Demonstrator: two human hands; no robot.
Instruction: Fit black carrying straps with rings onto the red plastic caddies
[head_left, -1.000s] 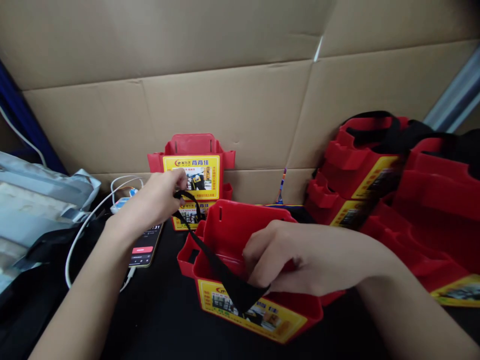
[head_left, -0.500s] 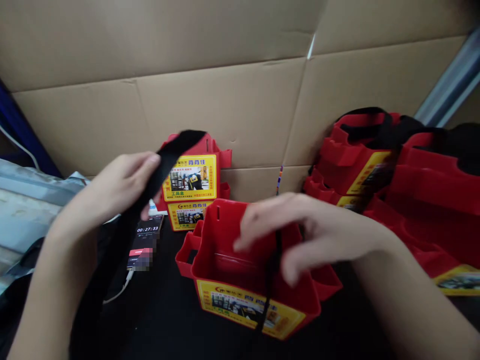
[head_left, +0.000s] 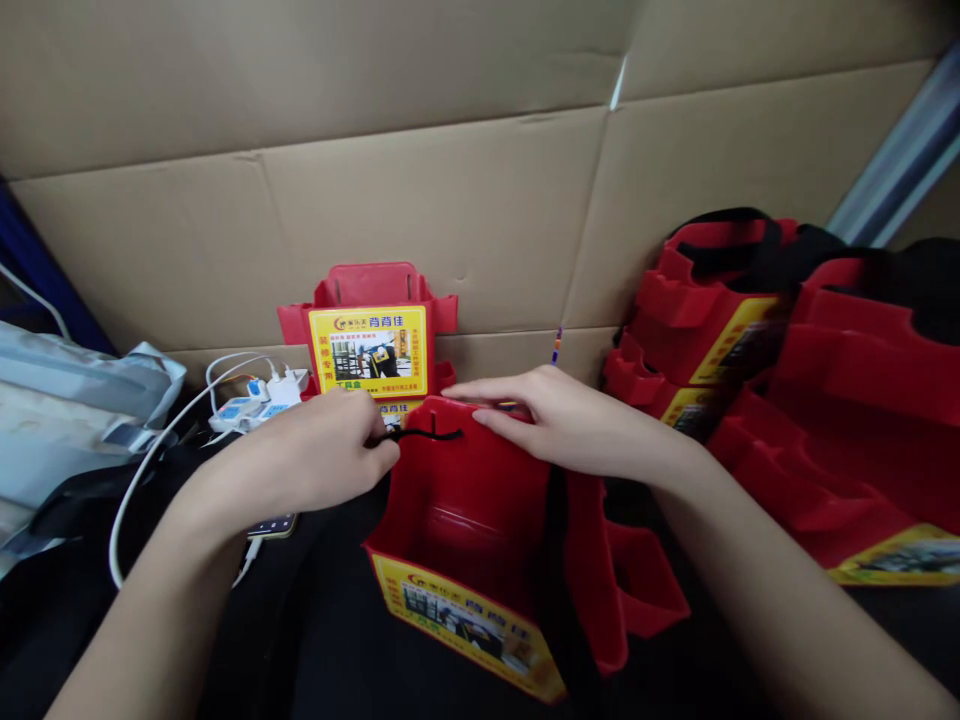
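Note:
A red plastic tool box [head_left: 465,520] with a yellow label stands open in front of me on the black table. My left hand [head_left: 315,465] is closed, pinching the end of a black strap [head_left: 427,434] at the box's back wall by a slot. The strap also runs down the box's right side. My right hand [head_left: 555,415] rests on the back rim of the box, fingers stretched out along it and touching the strap's end.
Two more red boxes [head_left: 371,335] are stacked against the cardboard wall [head_left: 420,200] behind. Several red boxes with black straps [head_left: 757,310] lie piled at the right. A white power strip with cables [head_left: 259,395], a phone [head_left: 274,524] and a grey bag [head_left: 67,400] lie at the left.
My left hand came down from holding the strap up high to the box's back wall. My right hand moved from above the box's front to its back rim. The box has turned slightly.

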